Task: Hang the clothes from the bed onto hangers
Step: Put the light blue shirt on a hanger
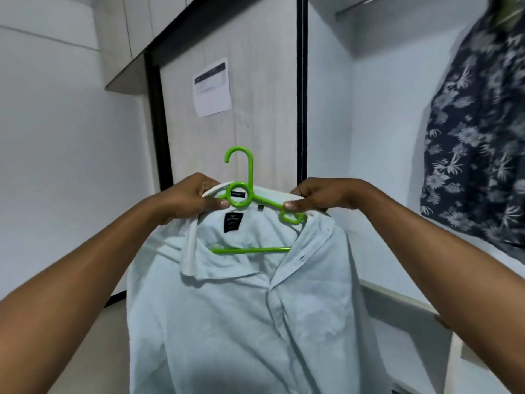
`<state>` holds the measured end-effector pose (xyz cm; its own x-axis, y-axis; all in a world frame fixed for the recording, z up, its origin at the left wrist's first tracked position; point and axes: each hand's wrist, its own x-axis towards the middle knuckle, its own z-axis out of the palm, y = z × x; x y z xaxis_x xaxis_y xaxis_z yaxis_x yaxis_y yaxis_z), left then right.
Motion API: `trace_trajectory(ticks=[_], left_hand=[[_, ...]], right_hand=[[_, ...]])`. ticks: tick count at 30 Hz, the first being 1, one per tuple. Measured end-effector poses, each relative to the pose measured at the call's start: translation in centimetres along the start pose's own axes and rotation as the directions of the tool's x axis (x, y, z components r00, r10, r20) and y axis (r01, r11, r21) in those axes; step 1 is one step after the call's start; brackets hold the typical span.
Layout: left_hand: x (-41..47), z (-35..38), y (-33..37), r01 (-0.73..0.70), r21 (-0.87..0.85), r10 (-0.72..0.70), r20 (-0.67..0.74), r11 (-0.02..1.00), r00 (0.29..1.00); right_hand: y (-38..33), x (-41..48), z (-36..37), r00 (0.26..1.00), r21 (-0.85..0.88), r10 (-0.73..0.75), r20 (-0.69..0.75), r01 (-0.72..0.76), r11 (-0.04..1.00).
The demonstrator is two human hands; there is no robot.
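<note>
- The left hand [187, 199] is closed on the left shoulder of the pale shirt [241, 308], its thumb pressing the cloth just beside the round ring of the green hanger [250, 200].
- The right hand [318, 199] pinches the right arm of the hanger together with the shirt shoulder, thumb on top of the green plastic.
- Between the two hands the hanger lies with its long axis left to right, slightly lower on the right side; its hook points up, free, with the open side to the left.
- The shirt hangs down from the hanger toward the person, collar open, the lower bar visible inside the neck.
- The rail [358, 4] is up and to the right — near a dark flowered shirt [480, 137] already hanging — so I judge the hook must travel up and rightward.
- Both hands are about equally near to the hook; the right one is on the rail's side, so it seems better for the lift.
</note>
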<state>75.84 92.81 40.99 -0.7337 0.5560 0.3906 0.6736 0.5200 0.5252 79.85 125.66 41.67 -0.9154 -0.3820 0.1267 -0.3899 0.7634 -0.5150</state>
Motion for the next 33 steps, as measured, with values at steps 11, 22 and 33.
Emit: trace_trajectory(ticks=[11, 22, 33], left_hand=[[1.0, -2.5, -3.8, 0.016, 0.429, 0.121, -0.29, 0.903, 0.949], [-0.3, -9.4, -6.7, -0.117, 0.317, 0.213, -0.285, 0.941, 0.935], [-1.5, -11.1, -10.1, -0.11, 0.343, 0.229, -0.329, 0.933, 0.916]], right_hand=[[-8.3, -2.0, 5.0, 0.914, 0.001, -0.176, -0.365, 0.189, 0.982], [0.1, 2.3, 6.0, 0.994, 0.138, 0.034, -0.103, -0.02, 0.99], [-6.2, -0.4, 2.2, 0.912, -0.155, -0.14, -0.387, 0.085, 0.984]])
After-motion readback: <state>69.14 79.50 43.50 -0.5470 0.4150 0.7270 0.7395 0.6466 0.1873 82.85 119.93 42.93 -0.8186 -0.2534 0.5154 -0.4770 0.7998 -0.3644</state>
